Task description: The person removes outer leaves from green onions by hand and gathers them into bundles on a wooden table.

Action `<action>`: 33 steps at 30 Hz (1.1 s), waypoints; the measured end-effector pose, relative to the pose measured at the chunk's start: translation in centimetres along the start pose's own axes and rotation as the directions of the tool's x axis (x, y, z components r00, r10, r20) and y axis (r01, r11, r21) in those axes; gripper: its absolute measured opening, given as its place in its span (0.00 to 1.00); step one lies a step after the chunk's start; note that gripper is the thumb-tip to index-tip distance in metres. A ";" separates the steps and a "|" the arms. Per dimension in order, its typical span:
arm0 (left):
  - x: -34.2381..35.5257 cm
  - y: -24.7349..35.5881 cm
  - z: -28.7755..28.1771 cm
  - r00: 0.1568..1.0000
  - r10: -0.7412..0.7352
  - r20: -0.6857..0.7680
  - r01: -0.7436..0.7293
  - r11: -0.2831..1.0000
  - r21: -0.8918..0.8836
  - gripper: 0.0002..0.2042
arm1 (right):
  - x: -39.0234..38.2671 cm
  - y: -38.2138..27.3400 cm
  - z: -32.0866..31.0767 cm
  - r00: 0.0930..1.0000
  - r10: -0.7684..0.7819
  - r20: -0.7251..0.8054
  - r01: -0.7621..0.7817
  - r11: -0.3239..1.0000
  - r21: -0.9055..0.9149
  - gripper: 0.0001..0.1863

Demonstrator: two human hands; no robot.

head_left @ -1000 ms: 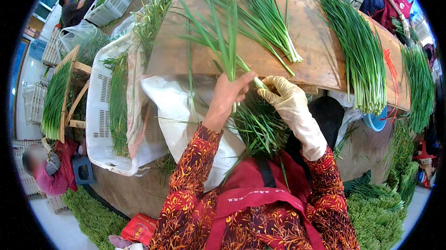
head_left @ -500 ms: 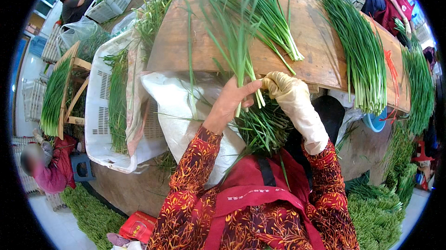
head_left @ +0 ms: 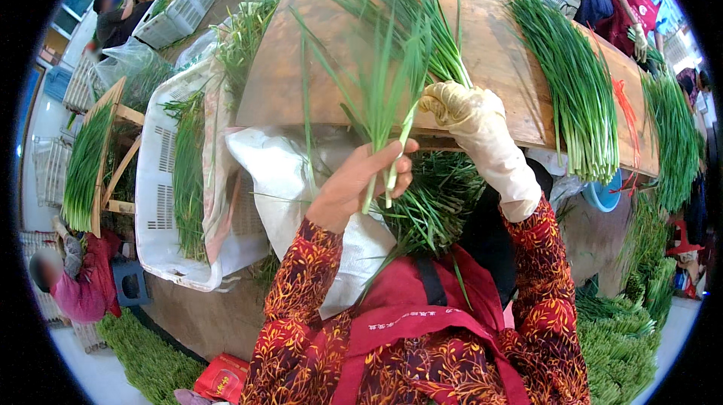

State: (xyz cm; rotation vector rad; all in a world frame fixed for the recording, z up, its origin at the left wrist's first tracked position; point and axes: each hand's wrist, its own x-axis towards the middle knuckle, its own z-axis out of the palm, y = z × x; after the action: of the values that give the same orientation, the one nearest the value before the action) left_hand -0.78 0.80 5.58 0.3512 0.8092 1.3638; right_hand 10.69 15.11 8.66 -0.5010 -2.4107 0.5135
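My bare left hand (head_left: 352,185) is closed around a few garlic chives (head_left: 382,104). Their pale stem ends poke out below the fingers, and the green leaves fan up over the wooden board (head_left: 294,81). My right hand (head_left: 468,110), in a cream glove, has its fingers curled together beside the upper part of one held stem; what they pinch, if anything, is hidden. Just beyond the glove, a small bunch of chives (head_left: 449,60) lies on the board. Below my hands, a heap of loose chives (head_left: 437,198) rests by my lap.
A long chive bundle (head_left: 576,96) hangs over the board's right edge, near red ties (head_left: 623,115) and a blue basin (head_left: 602,194). On the left stand a white crate (head_left: 162,179) and white sacking (head_left: 282,217). Other people work at the far left and upper right.
My left hand has moved slightly left and down with the chives. My right hand has risen toward the bunch on the board, and the gap between my hands has widened.
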 end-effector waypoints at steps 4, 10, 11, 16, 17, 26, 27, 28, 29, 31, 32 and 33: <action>-2.0 0.6 0.5 0.998 0.059 0.026 -0.060 0.998 0.019 0.11 | 1.2 0.4 -0.5 1.000 -0.007 0.019 0.008 1.000 -0.016 0.05; -8.0 4.1 -2.1 0.878 0.476 0.040 -0.423 0.813 -0.400 0.11 | 2.4 4.4 -6.8 0.839 0.522 -0.153 -0.314 0.694 0.649 0.06; -9.2 5.3 -1.9 0.755 0.654 0.043 -0.560 0.678 -0.476 0.12 | 1.8 3.4 -8.9 0.832 0.544 -0.110 -0.351 0.669 0.655 0.09; -6.8 10.0 -1.7 0.526 0.850 0.017 -0.817 0.511 -0.268 0.12 | -6.8 1.5 -5.5 0.872 0.194 0.449 -0.468 0.601 0.648 0.08; -6.0 9.9 -1.2 0.572 0.820 -0.017 -0.795 0.549 -0.259 0.12 | -8.9 2.3 -3.3 0.813 -0.103 0.573 -0.238 0.840 0.489 0.10; 2.8 -0.6 0.0 0.908 0.338 -0.248 -0.390 0.898 -0.204 0.06 | -4.2 2.9 -1.7 0.908 0.418 0.012 -0.402 0.881 -0.248 0.11; 3.5 -1.7 0.1 0.919 0.295 -0.263 -0.359 0.901 -0.244 0.11 | -4.4 3.6 -1.1 0.906 0.422 0.021 -0.407 0.885 -0.226 0.11; 3.8 -2.4 0.2 0.936 0.284 -0.208 -0.329 0.916 -0.228 0.10 | -4.6 4.0 -0.8 0.905 0.425 0.030 -0.411 0.889 -0.204 0.12; 3.7 -2.7 0.3 0.940 0.265 -0.216 -0.308 0.930 -0.201 0.11 | -4.6 3.7 -0.8 0.875 0.482 0.044 -0.475 0.872 -0.118 0.11; 3.5 -2.9 0.8 0.951 0.223 -0.214 -0.267 0.942 -0.205 0.11 | -4.7 2.6 -1.0 0.804 0.588 0.087 -0.593 0.804 0.048 0.11; 3.5 -3.0 1.0 0.955 0.210 -0.212 -0.250 0.949 -0.189 0.13 | -5.0 2.6 -0.8 0.781 0.614 0.113 -0.624 0.757 0.193 0.10; 3.6 -3.0 1.2 0.960 0.207 -0.191 -0.244 0.950 -0.196 0.13 | -5.3 2.3 -0.7 0.770 0.615 0.170 -0.633 0.701 0.329 0.10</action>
State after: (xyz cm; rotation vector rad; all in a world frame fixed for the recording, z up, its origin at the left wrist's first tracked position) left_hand 2.19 3.84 3.30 0.1605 0.7653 1.6992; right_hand 15.56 14.76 5.52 -1.1563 -2.0538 1.2602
